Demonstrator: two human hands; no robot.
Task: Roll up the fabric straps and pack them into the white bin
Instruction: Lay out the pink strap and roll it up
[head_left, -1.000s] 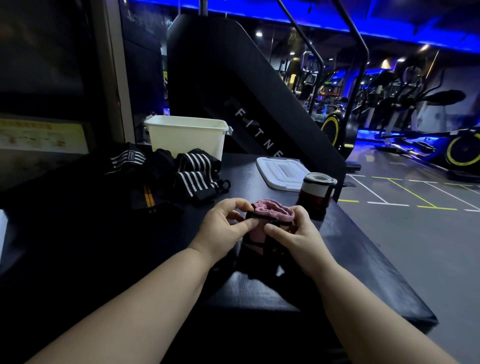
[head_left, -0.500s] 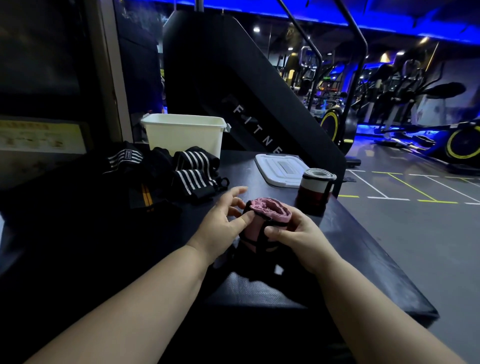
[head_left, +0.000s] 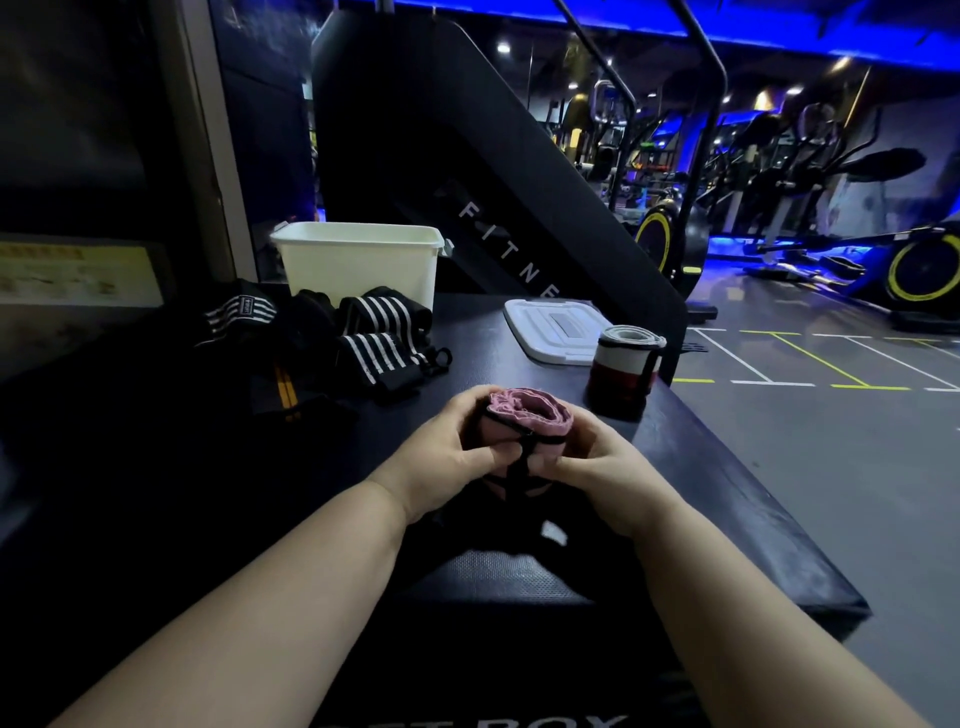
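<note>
Pink fabric strap, wound into a thick coil with a black band down its front, stands upright between your two hands at the near centre of the counter. Your left hand curls round its left side, thumb on the front. Your right hand grips the right side likewise.

Judgement: this roll looks all but finished and wants securing.

Done: one red-and-white roll stands on end at one o'clock from your hands, just beside the white lid, not yet binned.

Outstanding: the black straps lie heaped at eleven o'clock, none rolled. The white bin stands behind that heap, at the far edge. Its interior is hidden, so I cannot tell whether anything is packed.

Count: one bin, one lid, one roll in hand, one roll standing. The heap shows three white-striped patches and one orange-striped piece. How many separate straps that makes is lost in the dark.
</note>
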